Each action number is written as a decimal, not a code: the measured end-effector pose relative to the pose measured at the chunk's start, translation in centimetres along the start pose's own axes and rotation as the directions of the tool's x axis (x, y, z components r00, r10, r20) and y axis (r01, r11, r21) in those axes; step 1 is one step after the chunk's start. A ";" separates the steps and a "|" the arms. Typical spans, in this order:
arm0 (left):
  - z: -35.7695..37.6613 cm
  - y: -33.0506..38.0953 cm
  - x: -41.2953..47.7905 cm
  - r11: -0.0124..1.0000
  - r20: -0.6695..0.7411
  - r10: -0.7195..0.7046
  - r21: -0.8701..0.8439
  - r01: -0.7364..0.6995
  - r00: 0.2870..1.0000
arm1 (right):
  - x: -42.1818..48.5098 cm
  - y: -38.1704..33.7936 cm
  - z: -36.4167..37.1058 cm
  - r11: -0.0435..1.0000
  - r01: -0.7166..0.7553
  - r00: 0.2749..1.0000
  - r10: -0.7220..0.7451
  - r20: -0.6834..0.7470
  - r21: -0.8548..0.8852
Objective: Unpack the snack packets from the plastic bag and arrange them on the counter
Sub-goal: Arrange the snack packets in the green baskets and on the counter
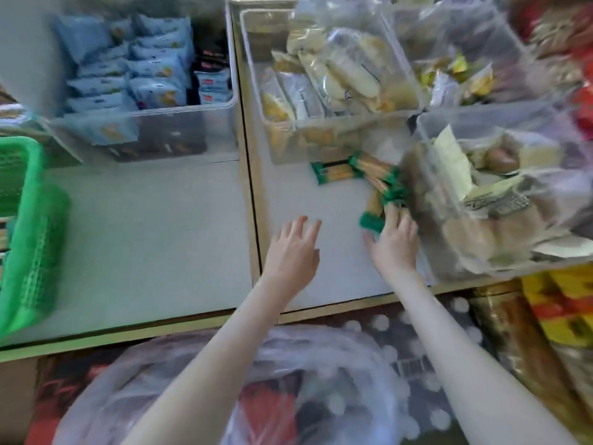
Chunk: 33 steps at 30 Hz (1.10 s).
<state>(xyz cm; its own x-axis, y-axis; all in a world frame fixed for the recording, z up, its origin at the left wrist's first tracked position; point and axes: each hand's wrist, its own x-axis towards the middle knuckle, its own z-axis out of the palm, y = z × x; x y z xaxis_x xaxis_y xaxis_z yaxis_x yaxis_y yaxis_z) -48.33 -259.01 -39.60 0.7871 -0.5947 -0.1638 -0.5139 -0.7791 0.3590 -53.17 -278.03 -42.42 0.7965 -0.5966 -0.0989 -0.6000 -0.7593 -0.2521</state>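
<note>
Several green-ended snack packets (369, 175) lie in a loose heap on the white counter (160, 236), just in front of the clear bins. My right hand (396, 239) lies on the nearest green packet (372, 221), fingers spread over it. My left hand (293, 248) hovers open above the bare counter a little to the left, holding nothing. The clear plastic bag (199, 380) sits below the counter's front edge, between my forearms, with red and dark items showing through it. The frame is blurred by motion.
Clear bins line the back: one with blue packets (134, 75), one with pale wrapped snacks (337, 75), and one at the right (497, 187) overhanging the heap. A green basket (25, 236) stands at the left edge. Colourful packages (561, 309) sit at lower right.
</note>
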 end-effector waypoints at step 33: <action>3.1 3.8 4.1 0.993 -0.061 -0.089 0.075 0.093 0.994 | -3.2 1.6 -1.0 0.975 0.093 0.992 -0.107 0.062 0.202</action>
<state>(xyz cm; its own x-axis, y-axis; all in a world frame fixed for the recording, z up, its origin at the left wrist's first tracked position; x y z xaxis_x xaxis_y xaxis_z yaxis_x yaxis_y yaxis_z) -48.14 -264.99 -41.78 0.8488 -0.5101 -0.1390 -0.4625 -0.8438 0.2723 -56.69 -277.59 -41.51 0.8593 -0.4944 -0.1312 -0.4961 -0.7429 -0.4495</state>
